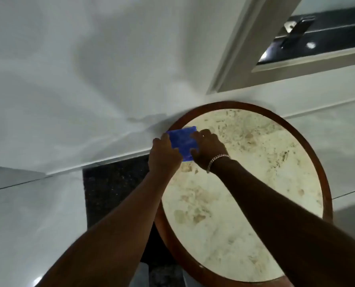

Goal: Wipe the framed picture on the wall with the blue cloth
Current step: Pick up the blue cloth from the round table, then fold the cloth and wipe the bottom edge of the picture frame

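Both hands are on the blue cloth (pixel 182 142), which sits at the far-left edge of a round table (pixel 325 183) w/ a wood rim and pale mottled top, close to the white wall (pixel 69 69). Left hand (pixel 164 155) covers the cloth's left side, fingers curled over it; right hand (pixel 208 149), w/ a bracelet (pixel 217 160) at the wrist, has fingers closed on the right side. Looks like a two-handed pinch, but can't tell if the cloth is lifted or flat on the top. No framed picture in view; at far right only a pale window frame (pixel 244 48) w/ dark glass and a handle. Judging by this, wiping hasn't begun: approx. at the pick-up or fold stage. Left to do: raise the cloth, find the picture, wipe frame & glass.
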The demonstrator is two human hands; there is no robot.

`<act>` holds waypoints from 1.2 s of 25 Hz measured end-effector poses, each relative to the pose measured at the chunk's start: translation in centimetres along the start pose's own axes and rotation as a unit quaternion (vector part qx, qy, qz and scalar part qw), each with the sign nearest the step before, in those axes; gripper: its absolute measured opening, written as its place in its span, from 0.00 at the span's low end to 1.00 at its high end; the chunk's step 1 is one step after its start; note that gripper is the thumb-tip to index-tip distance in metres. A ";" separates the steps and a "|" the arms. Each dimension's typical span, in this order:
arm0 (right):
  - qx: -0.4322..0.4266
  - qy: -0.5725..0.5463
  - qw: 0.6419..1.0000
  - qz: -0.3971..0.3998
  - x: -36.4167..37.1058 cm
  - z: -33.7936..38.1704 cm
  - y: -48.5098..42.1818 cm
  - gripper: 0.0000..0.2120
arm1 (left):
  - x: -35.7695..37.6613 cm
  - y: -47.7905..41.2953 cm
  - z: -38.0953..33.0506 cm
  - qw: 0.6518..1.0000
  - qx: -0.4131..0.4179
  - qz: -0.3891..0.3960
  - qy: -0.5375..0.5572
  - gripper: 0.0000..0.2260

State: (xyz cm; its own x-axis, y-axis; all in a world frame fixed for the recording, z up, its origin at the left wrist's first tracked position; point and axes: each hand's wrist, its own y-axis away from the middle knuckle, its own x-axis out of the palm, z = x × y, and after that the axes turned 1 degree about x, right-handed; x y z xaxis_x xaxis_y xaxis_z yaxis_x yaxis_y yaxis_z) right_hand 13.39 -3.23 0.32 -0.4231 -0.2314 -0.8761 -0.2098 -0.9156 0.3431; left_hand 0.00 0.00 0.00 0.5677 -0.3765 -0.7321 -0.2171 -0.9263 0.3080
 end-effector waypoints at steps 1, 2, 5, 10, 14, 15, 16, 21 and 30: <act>0.018 -0.005 1.000 0.018 1.0 -0.3 -0.5 0.25 | 1.1 -0.4 0.2 1.000 -0.001 -0.002 0.008 0.22; 0.033 -0.028 0.999 0.020 2.0 -0.8 -1.0 0.24 | 2.2 -0.9 0.6 1.000 0.004 -0.019 0.020 0.20; 0.059 -0.099 0.993 -0.003 4.4 -1.3 -1.9 0.24 | 3.8 -2.1 1.3 0.994 -0.038 -0.058 0.081 0.16; -0.006 -0.199 0.975 -0.094 1.4 1.2 -1.5 0.23 | -0.4 -2.4 0.9 0.977 -0.093 -0.091 0.170 0.21; -0.125 -0.257 0.940 -0.184 -6.7 7.1 0.2 0.21 | -8.0 -1.1 -1.5 0.950 -0.076 -0.118 0.278 0.22; -0.152 -0.270 0.932 -0.190 -9.5 9.0 0.6 0.22 | -10.5 -1.1 -2.7 0.937 -0.071 -0.116 0.321 0.23; -0.182 -0.282 0.922 -0.192 -12.5 11.1 1.2 0.23 | -13.5 -1.0 -4.1 0.919 -0.057 -0.108 0.374 0.25; -0.322 -0.330 0.859 -0.222 -27.2 19.9 5.8 0.19 | -27.9 1.7 -11.1 0.837 0.094 -0.054 0.536 0.24; -0.512 -0.453 0.679 -0.267 -48.8 31.4 15.4 0.22 | -50.2 11.8 -21.4 0.698 0.349 -0.206 0.590 0.28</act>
State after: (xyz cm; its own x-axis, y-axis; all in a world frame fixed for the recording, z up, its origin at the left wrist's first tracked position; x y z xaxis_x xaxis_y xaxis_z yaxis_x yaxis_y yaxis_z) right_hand 3.10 4.30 59.00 -0.9938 0.0963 -0.0560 -0.0194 -0.6446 -0.7642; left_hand -14.03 8.28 53.40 0.8657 -0.1822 0.4662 0.0566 -0.8898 -0.4529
